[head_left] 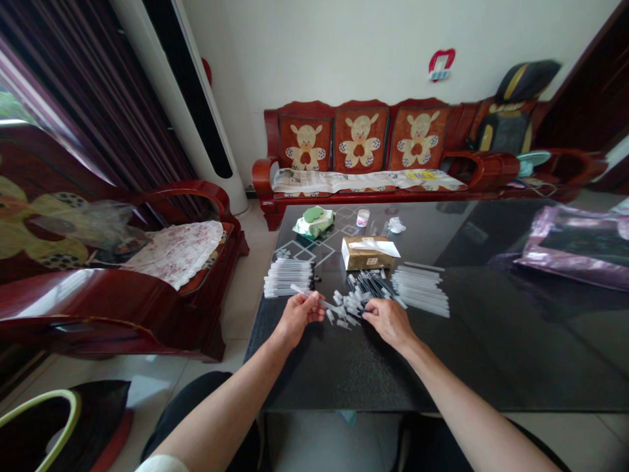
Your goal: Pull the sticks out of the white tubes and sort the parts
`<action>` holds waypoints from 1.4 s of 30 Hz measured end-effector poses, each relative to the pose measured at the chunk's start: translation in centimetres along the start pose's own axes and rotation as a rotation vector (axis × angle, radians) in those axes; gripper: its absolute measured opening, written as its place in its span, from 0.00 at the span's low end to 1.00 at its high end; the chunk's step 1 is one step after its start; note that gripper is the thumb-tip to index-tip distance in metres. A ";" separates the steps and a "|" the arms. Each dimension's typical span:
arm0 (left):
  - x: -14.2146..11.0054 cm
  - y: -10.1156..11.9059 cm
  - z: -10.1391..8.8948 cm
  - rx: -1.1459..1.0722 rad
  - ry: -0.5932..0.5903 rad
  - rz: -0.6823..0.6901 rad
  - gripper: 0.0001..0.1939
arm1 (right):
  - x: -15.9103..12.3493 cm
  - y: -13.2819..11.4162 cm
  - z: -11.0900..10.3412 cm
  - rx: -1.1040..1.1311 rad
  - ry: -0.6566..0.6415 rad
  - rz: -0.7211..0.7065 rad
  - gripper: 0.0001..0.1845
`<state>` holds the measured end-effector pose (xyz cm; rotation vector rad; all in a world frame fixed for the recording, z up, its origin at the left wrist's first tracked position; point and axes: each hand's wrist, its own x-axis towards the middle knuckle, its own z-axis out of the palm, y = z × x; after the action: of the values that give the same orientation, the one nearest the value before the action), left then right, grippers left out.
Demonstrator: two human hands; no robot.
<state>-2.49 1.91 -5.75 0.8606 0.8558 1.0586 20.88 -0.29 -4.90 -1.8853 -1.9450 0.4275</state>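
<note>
My left hand (299, 316) is closed around a translucent white pen barrel (301, 290), which slants from upper left to lower right. At the edge of a loose heap of small whitish pen caps (348, 305), my right hand (390, 320) has its thumb and fingers pinched together; whatever is between them is too small to make out. Black pen refills (372, 283) lie just beyond that hand. To the right is a row of translucent barrels (420, 288). On the left side, a stack of pens (288, 277) with dark ends lies near my left hand.
A tissue box (368, 254) stands behind the refills. Farther back on the dark table (472, 341) are a green wipes pack (314, 223), a small white tub (363, 217) and crumpled tissue (396, 225). A purple-edged plastic package (574, 246) lies at the right.
</note>
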 end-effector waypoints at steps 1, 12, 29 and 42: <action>0.0 0.0 0.0 0.000 -0.002 0.004 0.18 | 0.0 -0.1 0.0 -0.025 -0.006 0.001 0.06; -0.2 -0.1 0.3 0.021 -0.049 0.010 0.19 | -1.3 -1.8 -0.5 0.354 -0.144 -0.154 0.17; 1.7 2.5 -2.3 -0.101 0.262 0.116 0.15 | 0.5 3.3 -4.5 0.209 0.022 0.121 0.10; 0.4 0.9 -0.5 -0.019 0.044 0.011 0.17 | 1.3 3.1 -1.9 -0.350 0.004 0.245 0.12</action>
<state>-3.19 2.58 -5.24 0.8291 0.8775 1.0969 24.52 1.02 -4.60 -2.3547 -1.8889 0.1557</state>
